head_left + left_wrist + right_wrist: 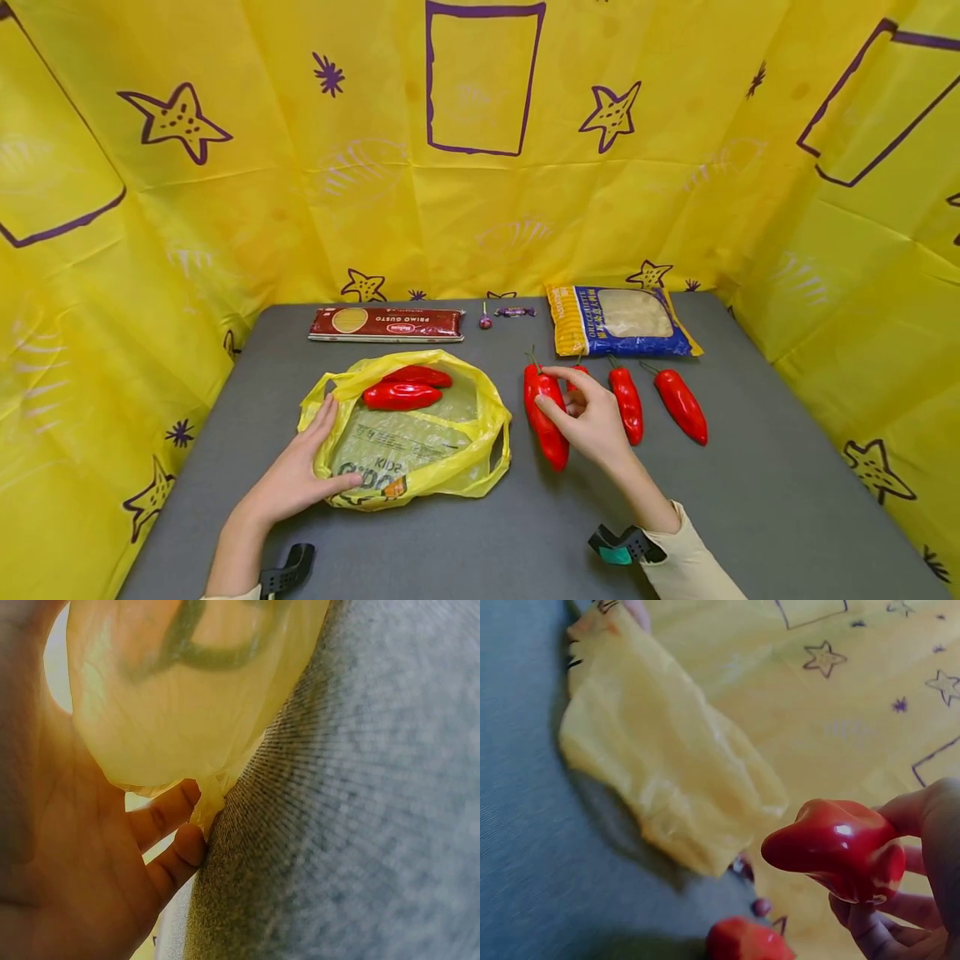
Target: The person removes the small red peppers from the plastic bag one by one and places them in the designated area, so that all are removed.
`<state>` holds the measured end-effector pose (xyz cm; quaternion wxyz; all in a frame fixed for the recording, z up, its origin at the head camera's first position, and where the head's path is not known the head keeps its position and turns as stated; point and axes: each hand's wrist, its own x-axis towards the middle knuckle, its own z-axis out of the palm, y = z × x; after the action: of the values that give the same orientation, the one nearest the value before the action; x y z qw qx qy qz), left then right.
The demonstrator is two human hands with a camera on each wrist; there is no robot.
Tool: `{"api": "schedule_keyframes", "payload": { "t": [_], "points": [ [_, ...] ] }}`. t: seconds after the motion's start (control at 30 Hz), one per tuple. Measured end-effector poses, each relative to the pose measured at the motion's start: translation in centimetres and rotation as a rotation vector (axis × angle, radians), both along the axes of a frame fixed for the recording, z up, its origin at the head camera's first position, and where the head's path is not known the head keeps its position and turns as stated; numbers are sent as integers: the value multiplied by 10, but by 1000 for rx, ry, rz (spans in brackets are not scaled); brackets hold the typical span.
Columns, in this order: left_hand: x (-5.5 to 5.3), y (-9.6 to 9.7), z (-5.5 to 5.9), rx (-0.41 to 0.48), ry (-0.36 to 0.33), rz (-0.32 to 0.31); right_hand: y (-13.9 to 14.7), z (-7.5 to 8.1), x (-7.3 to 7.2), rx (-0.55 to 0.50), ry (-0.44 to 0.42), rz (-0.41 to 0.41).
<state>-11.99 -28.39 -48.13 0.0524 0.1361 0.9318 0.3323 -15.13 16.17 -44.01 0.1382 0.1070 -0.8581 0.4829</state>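
A yellow plastic bag (491,467) lies with its mouth spread, two red peppers (405,396) inside at the far side. At its left rim, my left hand (296,475) rests with thumb and fingers spread wide; the thumb lies over the near edge. In the left wrist view, fairly straight fingers (176,859) touch the bag's gathered corner. My right hand (596,421) pinches a long red pepper (546,417) near its green stem, right of the bag. The right wrist view shows this pepper (840,844) raised off the table, between thumb and fingers.
Three more red peppers lie on the grey table (570,542), one (578,379) partly behind my right hand, the others (626,404) further right. Behind stand a red-brown pasta pack (386,325), a lollipop (485,320), a purple wrapped candy (515,312) and a blue-yellow pasta bag (622,323).
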Motion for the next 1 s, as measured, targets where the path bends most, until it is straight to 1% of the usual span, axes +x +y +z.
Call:
{"api": "schedule_keyframes", "payload": {
  "t": [0.1, 0.2, 0.4, 0.5, 0.67, 0.83, 1.0],
  "points": [
    [-1, 0, 1, -5, -3, 0, 9, -10, 8, 11, -4, -21],
    [-1, 0, 1, -14, -10, 3, 16, -20, 18, 29, 12, -27],
    [0, 0, 1, -21, -14, 8, 20, -37, 38, 54, 6, -57],
    [0, 1, 1, -22, -9, 7, 21, -44, 45, 62, 5, -76],
    [0, 0, 0, -11, 1, 8, 18, -55, 49, 91, 25, -100],
    [1, 0, -3, -6, 2, -2, 15, -65, 53, 112, 33, -105],
    [1, 1, -2, -6, 14, 0, 14, -70, 53, 146, 73, -126]
  ]
}}
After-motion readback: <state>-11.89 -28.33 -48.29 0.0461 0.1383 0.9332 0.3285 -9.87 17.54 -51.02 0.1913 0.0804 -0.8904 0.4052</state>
